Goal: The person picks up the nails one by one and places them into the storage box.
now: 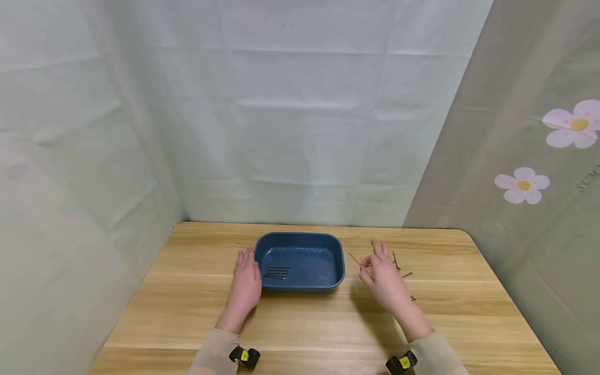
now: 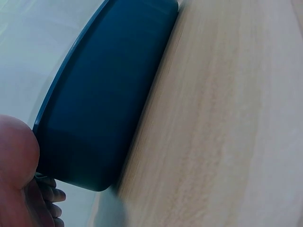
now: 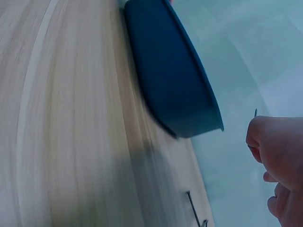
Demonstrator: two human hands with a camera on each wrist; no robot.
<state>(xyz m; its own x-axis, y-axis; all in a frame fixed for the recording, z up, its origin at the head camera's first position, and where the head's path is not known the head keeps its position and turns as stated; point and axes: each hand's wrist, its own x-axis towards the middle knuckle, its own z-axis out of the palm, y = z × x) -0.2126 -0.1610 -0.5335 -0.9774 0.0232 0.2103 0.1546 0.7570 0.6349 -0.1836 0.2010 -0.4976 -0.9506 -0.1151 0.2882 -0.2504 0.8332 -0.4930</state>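
- Right hand [image 1: 385, 279]: grip closed to a pinch, thumb and forefinger on one thin nail [image 1: 353, 258], just right of blue bin [image 1: 300, 288], above desk [image 1: 309, 325].
- Left hand [image 1: 246, 281]: grip unclosed, fingers straight, touching bin's left end.
- Several dark nails [image 1: 277, 273] side by side, inside bin, left end.
- Scattered nails [image 1: 407, 274] on desk near right hand, partly hidden by it.

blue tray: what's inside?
A few thin dark nails lie roughly side by side in the blue tray, toward its left end. The near wall covers its own inner face, so anything tight against it would be hidden.
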